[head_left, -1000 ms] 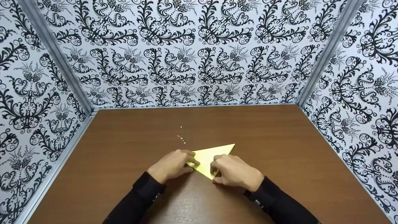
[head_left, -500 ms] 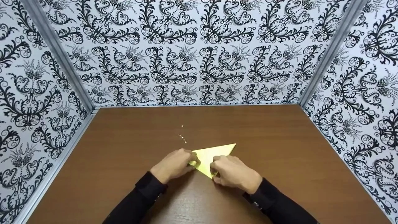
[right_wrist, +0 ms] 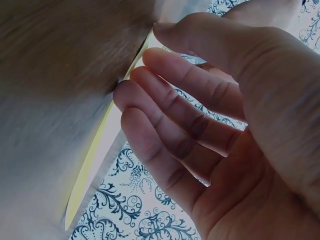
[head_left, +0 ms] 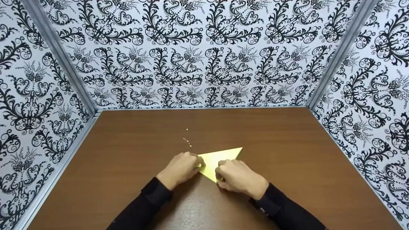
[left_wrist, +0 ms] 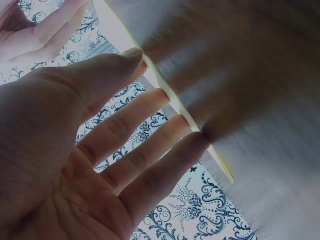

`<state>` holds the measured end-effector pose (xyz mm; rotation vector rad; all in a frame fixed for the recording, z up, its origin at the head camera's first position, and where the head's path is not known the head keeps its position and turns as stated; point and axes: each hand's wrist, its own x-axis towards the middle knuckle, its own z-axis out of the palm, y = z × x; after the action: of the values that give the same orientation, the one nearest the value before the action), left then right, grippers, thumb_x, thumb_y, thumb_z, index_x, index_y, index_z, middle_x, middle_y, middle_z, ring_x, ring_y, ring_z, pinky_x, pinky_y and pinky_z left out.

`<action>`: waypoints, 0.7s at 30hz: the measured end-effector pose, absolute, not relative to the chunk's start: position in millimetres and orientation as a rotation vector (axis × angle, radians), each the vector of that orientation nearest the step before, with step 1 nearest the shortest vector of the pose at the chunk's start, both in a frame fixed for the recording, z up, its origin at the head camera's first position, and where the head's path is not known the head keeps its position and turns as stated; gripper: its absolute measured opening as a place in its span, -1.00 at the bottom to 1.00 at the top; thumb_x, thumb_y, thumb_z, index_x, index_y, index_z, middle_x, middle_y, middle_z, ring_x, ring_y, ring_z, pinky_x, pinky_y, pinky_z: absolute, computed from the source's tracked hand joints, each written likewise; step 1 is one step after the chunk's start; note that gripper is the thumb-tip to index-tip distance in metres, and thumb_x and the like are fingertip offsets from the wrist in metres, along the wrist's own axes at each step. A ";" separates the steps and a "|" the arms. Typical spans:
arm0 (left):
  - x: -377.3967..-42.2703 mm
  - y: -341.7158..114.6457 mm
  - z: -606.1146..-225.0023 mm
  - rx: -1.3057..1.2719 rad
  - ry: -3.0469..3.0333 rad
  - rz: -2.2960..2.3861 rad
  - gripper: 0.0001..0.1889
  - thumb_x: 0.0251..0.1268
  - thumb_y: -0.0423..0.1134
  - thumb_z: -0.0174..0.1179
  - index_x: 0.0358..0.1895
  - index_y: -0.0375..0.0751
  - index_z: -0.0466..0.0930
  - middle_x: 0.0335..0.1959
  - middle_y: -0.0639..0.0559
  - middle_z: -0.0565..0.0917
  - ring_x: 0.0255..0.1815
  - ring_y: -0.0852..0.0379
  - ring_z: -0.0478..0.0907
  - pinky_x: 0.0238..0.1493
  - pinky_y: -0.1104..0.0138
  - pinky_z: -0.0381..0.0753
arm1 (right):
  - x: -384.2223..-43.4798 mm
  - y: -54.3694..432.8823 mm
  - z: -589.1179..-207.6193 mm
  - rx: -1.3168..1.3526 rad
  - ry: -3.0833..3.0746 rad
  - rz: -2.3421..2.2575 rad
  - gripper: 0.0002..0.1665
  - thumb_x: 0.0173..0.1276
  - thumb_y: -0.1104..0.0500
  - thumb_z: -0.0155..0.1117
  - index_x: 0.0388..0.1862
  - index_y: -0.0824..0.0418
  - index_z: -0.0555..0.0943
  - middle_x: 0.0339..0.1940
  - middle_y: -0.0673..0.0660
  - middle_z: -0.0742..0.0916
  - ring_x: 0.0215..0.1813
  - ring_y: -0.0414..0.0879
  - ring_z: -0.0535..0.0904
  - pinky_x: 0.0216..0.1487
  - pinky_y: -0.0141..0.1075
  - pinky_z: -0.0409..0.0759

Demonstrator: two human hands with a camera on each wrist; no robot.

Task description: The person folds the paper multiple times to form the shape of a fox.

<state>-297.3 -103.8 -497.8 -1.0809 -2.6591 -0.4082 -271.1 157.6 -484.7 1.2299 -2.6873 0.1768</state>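
Observation:
A folded yellow sheet of paper [head_left: 209,163], pointed at its far right corner, lies on the brown table in the head view. My left hand [head_left: 182,167] holds its left part, bent fingertips on top. The left wrist view has that hand [left_wrist: 100,130] with thumb and index finger together at the paper's edge [left_wrist: 222,167]. Near the close corner, my right hand [head_left: 241,177] grips the sheet, fingers curled and thumb low at the edge. The right wrist view shows this hand's [right_wrist: 200,115] fingertips along the paper [right_wrist: 87,177]. Both hands hide parts of the sheet.
Small pale specks [head_left: 187,141] lie on the wooden table [head_left: 271,134] beyond my left hand. Black-and-white patterned walls [head_left: 204,57] stand at the back and both sides, joined by grey metal posts [head_left: 332,57].
My left fingers have bent in more, and that hand has shifted slightly right along the paper. My right hand and the sheet stay almost where they were.

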 end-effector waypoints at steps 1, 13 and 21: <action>-297.8 -103.5 -497.9 -1.076 -2.655 -0.409 -0.89 0.45 -0.38 0.61 -0.09 -0.10 0.95 -0.17 -0.03 0.96 -0.15 -0.02 0.93 -0.09 0.08 0.92 | -271.4 157.4 -484.9 1.228 -2.683 0.173 -0.80 0.26 0.17 0.77 -0.34 0.04 0.82 -0.33 -0.07 0.76 -0.37 -0.18 0.69 -0.40 -0.24 0.73; -302.0 -103.6 -500.1 -1.080 -2.627 -0.429 -0.89 0.42 -0.38 0.63 -0.10 -0.10 0.98 -0.18 -0.02 0.97 -0.18 -0.02 0.93 -0.12 0.07 0.93 | -274.6 156.8 -489.5 1.225 -2.671 0.148 -0.81 0.27 0.19 0.72 -0.34 0.03 0.78 -0.33 -0.06 0.75 -0.38 -0.16 0.68 -0.42 -0.24 0.70; -304.8 -105.5 -503.7 -1.102 -2.627 -0.465 -0.88 0.41 -0.40 0.62 -0.11 -0.10 0.99 -0.16 0.03 0.98 -0.18 0.02 0.93 -0.12 0.08 0.92 | -275.5 155.9 -490.6 1.242 -2.643 0.176 -0.78 0.30 0.22 0.66 -0.36 0.04 0.72 -0.34 -0.05 0.71 -0.40 -0.18 0.61 -0.43 -0.31 0.58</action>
<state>-304.8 -105.5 -503.7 -1.1020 -2.6271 -0.4649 -275.5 155.9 -490.6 1.2419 -2.6433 0.1756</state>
